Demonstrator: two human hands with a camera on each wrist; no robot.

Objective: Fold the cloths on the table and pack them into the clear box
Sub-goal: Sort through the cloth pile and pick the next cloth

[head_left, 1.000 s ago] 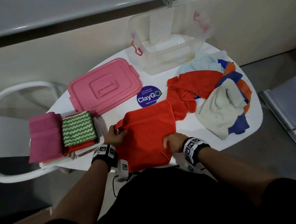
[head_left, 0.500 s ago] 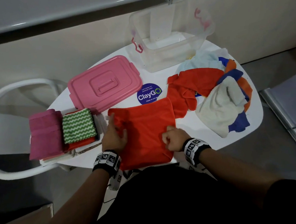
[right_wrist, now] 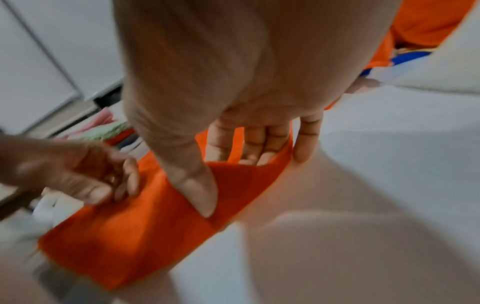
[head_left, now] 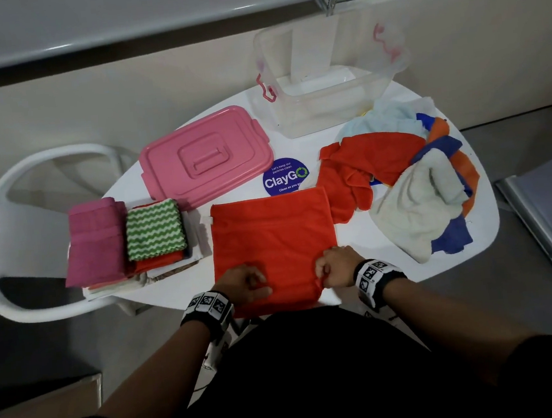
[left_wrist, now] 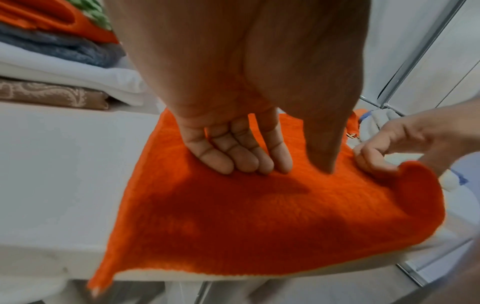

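An orange cloth (head_left: pixel 270 236) lies flat at the near edge of the white table (head_left: pixel 364 234), its near edge hanging over. My left hand (head_left: pixel 253 283) sits on its near left part, fingers (left_wrist: pixel 239 160) curled down onto the fabric with the thumb beside them. My right hand (head_left: pixel 323 271) pinches the near right edge, thumb on top and fingers under a lifted flap of orange cloth (right_wrist: pixel 244 183). The clear box (head_left: pixel 329 79) stands open at the back of the table. A loose pile of cloths (head_left: pixel 411 189) lies to the right.
A pink lid (head_left: pixel 204 156) lies at the back left. A stack of folded cloths (head_left: pixel 129 239), topped by a green zigzag one, sits at the left edge. A white chair (head_left: pixel 9 217) stands left of the table. A blue round sticker (head_left: pixel 285 176) marks the middle.
Both hands slid back from the middle of the orange cloth to its near edge. The cloth now lies flatter and squarer, with the right corner lifted.
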